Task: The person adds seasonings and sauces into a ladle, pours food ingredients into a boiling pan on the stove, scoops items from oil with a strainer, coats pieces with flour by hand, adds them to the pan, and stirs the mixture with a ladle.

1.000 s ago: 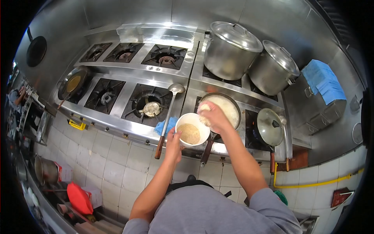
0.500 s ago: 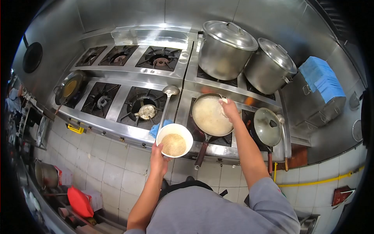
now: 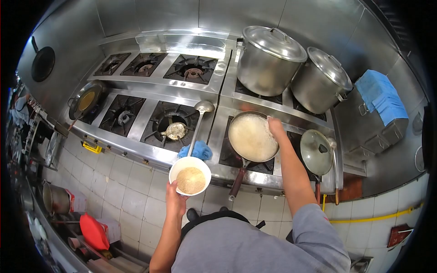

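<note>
White bowl (image 3: 204, 169) — left hand (image 3: 175, 199) at rim

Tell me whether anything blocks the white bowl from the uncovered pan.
Nothing visible stands between the white bowl and the uncovered pan; below that gap runs the stove's steel edge. The blue cloth lies just off to the left.

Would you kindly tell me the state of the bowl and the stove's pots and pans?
White round bowl: partly full of tan grains, in left hand
Dark round frying pan: uncovered, pale frothy contents
Round glass-lidded pan: covered
Large round steel pot: lidded
Smaller round steel pot: lidded
Dark metal wok: uncovered, brown contents
</note>
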`<action>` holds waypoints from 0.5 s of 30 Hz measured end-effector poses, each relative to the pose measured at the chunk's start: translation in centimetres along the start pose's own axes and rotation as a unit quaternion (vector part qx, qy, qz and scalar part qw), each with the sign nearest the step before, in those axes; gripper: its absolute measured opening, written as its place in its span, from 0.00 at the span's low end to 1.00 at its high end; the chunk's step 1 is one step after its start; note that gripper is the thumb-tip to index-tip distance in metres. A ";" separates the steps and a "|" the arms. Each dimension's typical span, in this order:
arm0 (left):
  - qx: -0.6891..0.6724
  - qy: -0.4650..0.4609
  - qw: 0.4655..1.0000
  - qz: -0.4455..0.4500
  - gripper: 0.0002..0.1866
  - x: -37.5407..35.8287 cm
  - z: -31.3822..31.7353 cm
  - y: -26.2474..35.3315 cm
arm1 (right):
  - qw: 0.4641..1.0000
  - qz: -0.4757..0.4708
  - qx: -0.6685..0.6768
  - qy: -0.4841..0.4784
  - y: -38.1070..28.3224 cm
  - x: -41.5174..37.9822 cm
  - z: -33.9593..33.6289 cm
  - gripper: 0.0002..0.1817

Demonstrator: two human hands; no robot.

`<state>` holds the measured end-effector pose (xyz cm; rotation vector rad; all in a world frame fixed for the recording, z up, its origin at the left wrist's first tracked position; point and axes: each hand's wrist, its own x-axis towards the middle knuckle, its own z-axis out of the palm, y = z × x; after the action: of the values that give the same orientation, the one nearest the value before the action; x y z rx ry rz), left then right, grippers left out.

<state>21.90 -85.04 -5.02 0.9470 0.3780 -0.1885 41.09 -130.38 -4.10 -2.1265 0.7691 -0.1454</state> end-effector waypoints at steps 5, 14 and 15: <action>-0.008 0.004 1.000 -0.008 0.30 0.2 -0.9 -0.5 | 0.994 -0.107 -0.001 0.035 2.6 0.6 -0.5 0.19; -0.009 -0.002 1.000 -0.010 0.27 -0.4 0.0 -0.8 | 0.965 -0.257 -0.004 0.056 -1.1 -1.9 1.4 0.13; -0.010 0.000 1.000 -0.008 0.27 -0.6 0.1 -0.7 | 0.964 -0.259 -0.003 0.054 -1.4 -1.8 1.3 0.13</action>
<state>21.13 -85.51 -5.30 0.9248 0.3864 -0.1997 40.79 -127.79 -3.59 -2.2977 0.2544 -0.5394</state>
